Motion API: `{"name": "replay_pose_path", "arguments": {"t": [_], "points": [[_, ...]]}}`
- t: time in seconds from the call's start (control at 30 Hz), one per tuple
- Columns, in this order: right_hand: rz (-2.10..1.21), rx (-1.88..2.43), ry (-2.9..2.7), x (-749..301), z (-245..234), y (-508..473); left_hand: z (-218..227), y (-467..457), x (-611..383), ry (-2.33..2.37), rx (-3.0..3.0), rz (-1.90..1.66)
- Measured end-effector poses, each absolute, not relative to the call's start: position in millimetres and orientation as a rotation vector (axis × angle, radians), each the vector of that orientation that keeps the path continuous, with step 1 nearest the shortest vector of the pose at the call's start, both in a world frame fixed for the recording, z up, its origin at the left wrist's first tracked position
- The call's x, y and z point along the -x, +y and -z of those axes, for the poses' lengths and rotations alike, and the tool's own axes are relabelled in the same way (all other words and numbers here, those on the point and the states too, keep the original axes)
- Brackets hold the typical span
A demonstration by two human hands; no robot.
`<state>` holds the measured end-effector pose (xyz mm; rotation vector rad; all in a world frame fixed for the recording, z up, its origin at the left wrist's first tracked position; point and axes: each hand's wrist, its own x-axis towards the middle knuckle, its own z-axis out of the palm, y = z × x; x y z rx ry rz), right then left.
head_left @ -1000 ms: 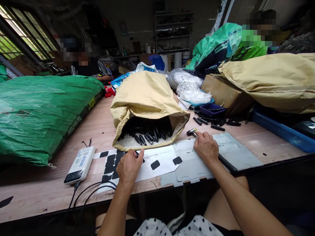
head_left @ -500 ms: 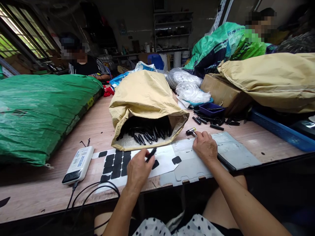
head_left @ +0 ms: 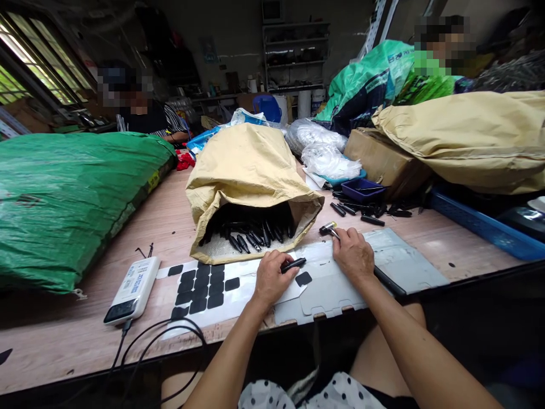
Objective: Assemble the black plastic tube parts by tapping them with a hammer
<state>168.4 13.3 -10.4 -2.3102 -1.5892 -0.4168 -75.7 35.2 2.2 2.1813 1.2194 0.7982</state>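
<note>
My left hand [head_left: 275,276] is closed on a slim black pen-shaped piece [head_left: 294,264], which points to the right above the white sheet [head_left: 249,279]. Rows of black rounded-square patches [head_left: 200,287] lie on that sheet. In my right hand [head_left: 354,254] is a small two-faced hammer [head_left: 328,228]; its head, with one yellowish end, faces away from me, and its black handle runs back under my wrist. Beneath both hands spreads a flat grey board [head_left: 409,261]. A beige sack [head_left: 249,165] lies with its mouth towards me, full of similar black pieces [head_left: 251,238].
A white power bank [head_left: 133,289] with black cables stands at left, beside a large green sack [head_left: 76,199]. To the right are loose black pieces [head_left: 372,220], a purple tray [head_left: 363,189], a cardboard box [head_left: 383,159] and a blue basket [head_left: 481,224]. Two people sit farther back.
My left hand has moved right with the black piece, which has turned from slanting to nearly level. My right hand and the hammer have stayed about in place.
</note>
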Motion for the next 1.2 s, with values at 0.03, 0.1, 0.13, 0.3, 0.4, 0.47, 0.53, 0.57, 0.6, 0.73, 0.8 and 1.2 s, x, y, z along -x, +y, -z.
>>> {"name": "replay_pose_path", "arguments": {"t": [0.03, 0.1, 0.13, 0.3, 0.4, 0.47, 0.53, 0.57, 0.6, 0.73, 0.8, 1.2], "points": [[0.383, 2.311, -1.591, -169.6, 9.1, 13.6, -2.1, 35.1, 76.0, 1.208, -2.186, -0.801], [0.300, 2.305, -1.583, -172.3, 4.6, 13.1, -2.9, 34.9, 75.7, 1.193, -2.193, -0.799], [0.263, 2.293, -1.569, -173.3, 1.6, 11.9, -3.4, 34.9, 75.3, 1.190, -2.195, -0.797], [0.120, 2.069, -1.477, -166.1, -13.3, -8.2, -2.8, 35.6, 74.5, 1.193, -2.215, -0.794], [-0.079, 1.852, -1.522, -150.0, -16.4, -26.7, -0.6, 36.5, 75.2, 1.178, -2.224, -0.803], [-0.194, 1.730, -1.554, -137.4, -16.9, -37.3, 0.6, 36.9, 75.8, 1.165, -2.219, -0.804], [-0.261, 1.646, -1.580, -125.9, -17.3, -45.2, 1.2, 37.1, 76.5, 1.154, -2.205, -0.805], [-0.275, 1.618, -1.589, -121.1, -17.4, -48.1, 1.4, 37.1, 76.8, 1.149, -2.196, -0.806], [-0.277, 1.600, -1.595, -117.2, -17.3, -50.5, 1.6, 37.1, 77.0, 1.144, -2.186, -0.808], [-0.239, 1.606, -1.637, -109.9, -14.1, -55.5, 2.3, 38.0, 77.2, 1.133, -2.158, -0.820], [-0.229, 1.636, -1.660, -109.6, -12.8, -56.2, 2.6, 38.6, 76.9, 1.137, -2.152, -0.823], [-0.239, 1.603, -1.749, -89.8, -15.7, -58.7, -5.3, 35.7, 76.2, 1.171, -2.155, -0.785]]}}
